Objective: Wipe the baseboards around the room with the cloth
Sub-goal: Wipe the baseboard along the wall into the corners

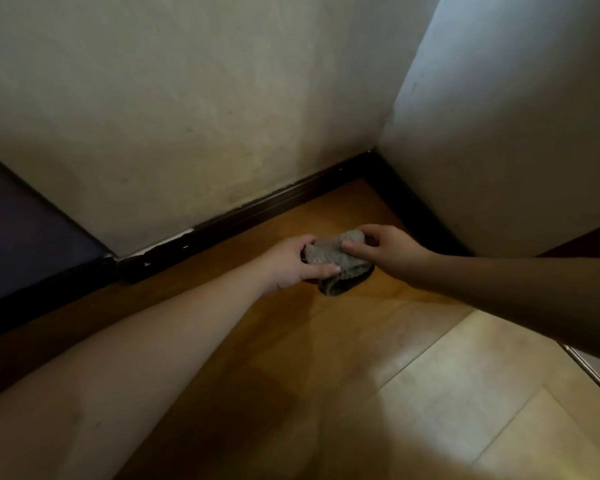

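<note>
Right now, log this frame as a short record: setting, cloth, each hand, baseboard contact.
setting: room corner, dark baseboard under pale walls, wooden floor
cloth: grey cloth, bunched, held above the floor
left hand: left hand grips the cloth
right hand: right hand pinches the cloth
baseboard contact: none, cloth apart from it
</note>
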The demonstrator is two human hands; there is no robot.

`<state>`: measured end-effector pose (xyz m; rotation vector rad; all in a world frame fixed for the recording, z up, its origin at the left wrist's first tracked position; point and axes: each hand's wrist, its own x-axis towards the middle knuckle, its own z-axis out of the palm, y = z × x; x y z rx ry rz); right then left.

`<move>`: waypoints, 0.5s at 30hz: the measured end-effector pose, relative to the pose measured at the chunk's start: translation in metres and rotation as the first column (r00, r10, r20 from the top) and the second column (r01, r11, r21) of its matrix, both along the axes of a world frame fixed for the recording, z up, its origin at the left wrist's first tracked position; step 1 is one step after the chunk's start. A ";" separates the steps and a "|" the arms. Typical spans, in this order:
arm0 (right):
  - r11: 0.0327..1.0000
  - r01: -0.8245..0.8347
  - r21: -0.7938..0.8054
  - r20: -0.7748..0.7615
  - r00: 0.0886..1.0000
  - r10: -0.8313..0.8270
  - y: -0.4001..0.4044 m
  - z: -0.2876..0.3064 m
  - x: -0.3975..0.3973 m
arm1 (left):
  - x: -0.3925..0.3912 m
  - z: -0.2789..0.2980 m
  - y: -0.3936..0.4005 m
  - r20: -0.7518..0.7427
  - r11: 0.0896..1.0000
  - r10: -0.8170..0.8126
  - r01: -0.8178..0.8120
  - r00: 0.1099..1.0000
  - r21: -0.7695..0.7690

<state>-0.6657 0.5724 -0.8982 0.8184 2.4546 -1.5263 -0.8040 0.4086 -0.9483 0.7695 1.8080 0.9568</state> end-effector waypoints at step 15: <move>0.854 0.019 -0.520 -0.086 0.994 -0.075 0.015 0.006 0.005 | 0.014 0.009 0.011 0.588 0.965 0.221 -0.263 0.778 -0.014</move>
